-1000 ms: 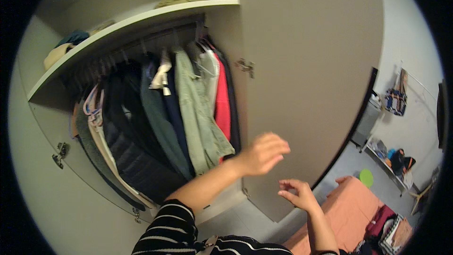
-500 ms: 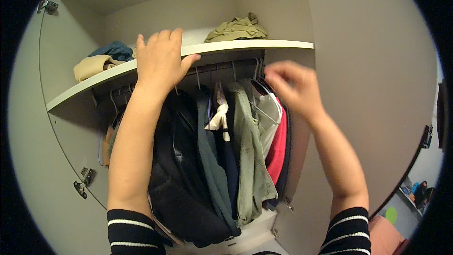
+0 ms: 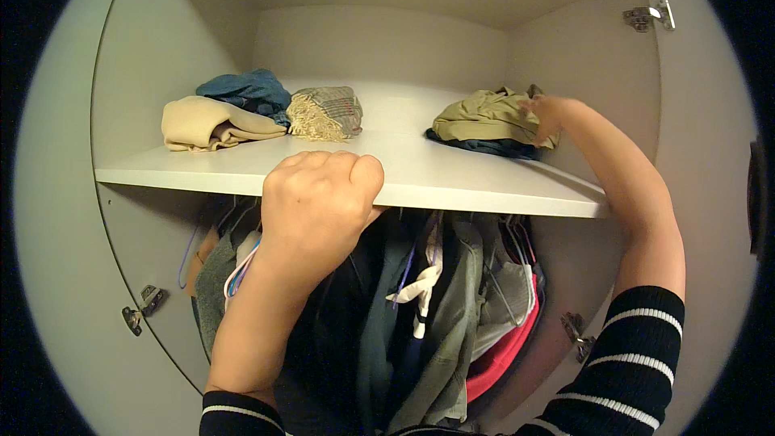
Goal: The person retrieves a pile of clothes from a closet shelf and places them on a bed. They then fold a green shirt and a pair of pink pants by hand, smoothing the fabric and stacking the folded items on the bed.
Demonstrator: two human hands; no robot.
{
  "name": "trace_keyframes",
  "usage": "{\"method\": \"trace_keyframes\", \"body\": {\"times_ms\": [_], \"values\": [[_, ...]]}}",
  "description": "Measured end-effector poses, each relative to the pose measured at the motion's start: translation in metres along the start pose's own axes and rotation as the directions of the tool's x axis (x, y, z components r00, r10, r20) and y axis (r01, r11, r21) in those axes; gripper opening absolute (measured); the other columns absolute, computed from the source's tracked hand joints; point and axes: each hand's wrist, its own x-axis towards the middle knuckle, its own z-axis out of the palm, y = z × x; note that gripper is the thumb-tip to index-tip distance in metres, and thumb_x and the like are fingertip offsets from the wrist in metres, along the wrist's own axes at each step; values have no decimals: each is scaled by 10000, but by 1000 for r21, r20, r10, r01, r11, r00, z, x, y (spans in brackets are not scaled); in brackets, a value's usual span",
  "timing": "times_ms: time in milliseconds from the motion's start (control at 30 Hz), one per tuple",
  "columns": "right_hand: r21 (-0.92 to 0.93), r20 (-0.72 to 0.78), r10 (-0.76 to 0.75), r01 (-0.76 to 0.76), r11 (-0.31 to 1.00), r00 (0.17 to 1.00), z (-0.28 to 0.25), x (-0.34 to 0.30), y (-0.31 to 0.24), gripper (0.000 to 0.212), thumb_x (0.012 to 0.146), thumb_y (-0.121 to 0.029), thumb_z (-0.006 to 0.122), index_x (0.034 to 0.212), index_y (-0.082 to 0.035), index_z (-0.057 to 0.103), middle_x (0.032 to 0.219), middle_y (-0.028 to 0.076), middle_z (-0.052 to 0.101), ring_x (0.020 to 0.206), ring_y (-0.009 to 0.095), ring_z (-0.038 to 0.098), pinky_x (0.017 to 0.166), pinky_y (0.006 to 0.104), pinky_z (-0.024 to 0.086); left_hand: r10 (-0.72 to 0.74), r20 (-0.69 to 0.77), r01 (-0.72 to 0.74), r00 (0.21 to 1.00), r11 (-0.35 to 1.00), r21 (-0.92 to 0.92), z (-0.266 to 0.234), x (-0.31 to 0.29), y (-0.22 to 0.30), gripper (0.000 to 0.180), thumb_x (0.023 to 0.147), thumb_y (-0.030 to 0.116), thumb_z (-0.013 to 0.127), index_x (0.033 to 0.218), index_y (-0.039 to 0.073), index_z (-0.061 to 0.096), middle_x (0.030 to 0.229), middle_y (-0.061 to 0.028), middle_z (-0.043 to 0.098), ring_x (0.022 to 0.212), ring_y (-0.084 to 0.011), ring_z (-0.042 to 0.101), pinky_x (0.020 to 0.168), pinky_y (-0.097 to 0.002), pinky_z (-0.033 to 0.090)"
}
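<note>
My left hand [image 3: 323,202] is closed over the front edge of the white shelf [image 3: 460,194], knuckles up and thumb tucked under the board. Higher and to the right, my right hand [image 3: 552,118] reaches over the shelf to the folded olive-green garment [image 3: 484,117]. Its slightly blurred fingers are apart at the garment's right side, and the cloth shows no lift. Beneath the olive piece lies dark navy cloth [image 3: 492,147]. On the shelf's left part are a folded cream cloth [image 3: 202,125], a crumpled blue garment [image 3: 250,90] and a fringed checked scarf [image 3: 331,111].
Below the shelf hang several clothes, among them a grey-green jacket [image 3: 448,323], a red garment [image 3: 504,363] and a knotted white strip of cloth [image 3: 421,287]. Cabinet doors stand open on both sides, with metal hinges [image 3: 648,16] at the side walls.
The view has risen, showing more of the shelf top. My right hand has moved from beside the hangers up to the olive garment. My left hand has closed over the shelf edge.
</note>
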Motion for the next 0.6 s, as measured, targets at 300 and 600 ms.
{"method": "trace_keyframes", "body": {"times_ms": [300, 600], "values": [[-39, -235, -100, 93, 995, 967, 55, 26, -46, 589, 804, -242, 670, 1309, -99, 403, 1135, 246, 583, 1012, 383, 602, 862, 456, 495, 44, -29, -45, 999, 999, -30, 6, -1, -2, 275, 605, 243, 704, 733, 68, 535, 633, -79, 559, 596, -282, 576, 540, -388, 444], [-52, -569, -336, 375, 925, 750, -28, -55, -94, 335, 683, -208, 685, 955, -27, 615, 861, 171, 657, 854, 329, 641, 739, 443, 506, 58, -28, -59, 998, 998, -17, 3, -2, -4, 288, 608, 230, 748, 722, 81, 530, 624, -68, 558, 600, -268, 589, 538, -377, 456]]}}
